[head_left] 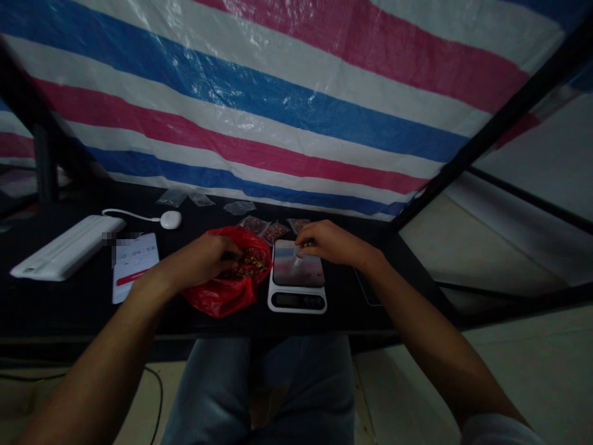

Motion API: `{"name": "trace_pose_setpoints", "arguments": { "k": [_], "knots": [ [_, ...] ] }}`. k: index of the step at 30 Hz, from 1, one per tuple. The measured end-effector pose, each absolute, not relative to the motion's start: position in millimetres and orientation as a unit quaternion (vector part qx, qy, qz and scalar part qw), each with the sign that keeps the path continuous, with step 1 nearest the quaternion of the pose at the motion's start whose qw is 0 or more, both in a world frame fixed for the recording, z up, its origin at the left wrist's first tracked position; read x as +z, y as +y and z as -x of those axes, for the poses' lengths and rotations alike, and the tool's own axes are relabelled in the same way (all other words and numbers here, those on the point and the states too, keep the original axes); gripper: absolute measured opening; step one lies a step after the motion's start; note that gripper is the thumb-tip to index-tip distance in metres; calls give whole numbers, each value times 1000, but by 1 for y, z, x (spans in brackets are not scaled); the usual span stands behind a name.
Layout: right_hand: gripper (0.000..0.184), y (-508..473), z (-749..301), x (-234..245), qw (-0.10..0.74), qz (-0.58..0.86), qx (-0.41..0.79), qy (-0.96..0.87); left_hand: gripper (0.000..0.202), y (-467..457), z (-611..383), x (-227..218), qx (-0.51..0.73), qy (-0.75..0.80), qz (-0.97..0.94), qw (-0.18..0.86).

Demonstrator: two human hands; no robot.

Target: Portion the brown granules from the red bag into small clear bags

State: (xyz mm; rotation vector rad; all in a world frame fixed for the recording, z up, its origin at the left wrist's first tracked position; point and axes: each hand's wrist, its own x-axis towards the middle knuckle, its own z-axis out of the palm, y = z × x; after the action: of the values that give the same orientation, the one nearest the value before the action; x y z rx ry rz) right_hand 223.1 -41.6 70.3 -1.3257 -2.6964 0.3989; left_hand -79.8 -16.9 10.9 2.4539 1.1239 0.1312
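The left hand (208,259) reaches into an open red plastic bag (222,296) of reddish-brown bits, fingers curled inside; its grip cannot be told. At the bag's 3 o'clock a digital scale (297,283) sits on the table (69,309). The right hand (327,242) rests at the platform's 12 o'clock edge, fingertips pressed together. Filled packets (269,230) lie beyond.

On the dark worktop (69,303) we see a long white keyboard (67,247) at far left. Just right of it lies a white card (134,262) with a red stripe. Behind the card sits a round white puck (171,219) on a thin white lead (130,214). Clear empty bags (172,197) lie along the back edge. A striped tarp (278,111) in blue, pink and white hangs behind. A black cable (157,383) loops on the floor.
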Motion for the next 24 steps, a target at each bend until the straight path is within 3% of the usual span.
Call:
{"name": "trace_pose_setpoints", "arguments": {
  "k": [7,14,19,24],
  "knots": [
    [8,-43,-227,58,125,427,163,-881,30,-18,52,30,95,344,-901,246],
    [19,-52,-243,49,265,458,173,-831,27,-10,2,52,116,295,-925,209],
    [11,-77,-259,34,195,557,192,-784,27,-14,-35,63,82,280,-939,180],
    [12,-93,-256,15,159,547,224,-791,28,-19,-57,60,35,291,-942,161]
  ]
}}
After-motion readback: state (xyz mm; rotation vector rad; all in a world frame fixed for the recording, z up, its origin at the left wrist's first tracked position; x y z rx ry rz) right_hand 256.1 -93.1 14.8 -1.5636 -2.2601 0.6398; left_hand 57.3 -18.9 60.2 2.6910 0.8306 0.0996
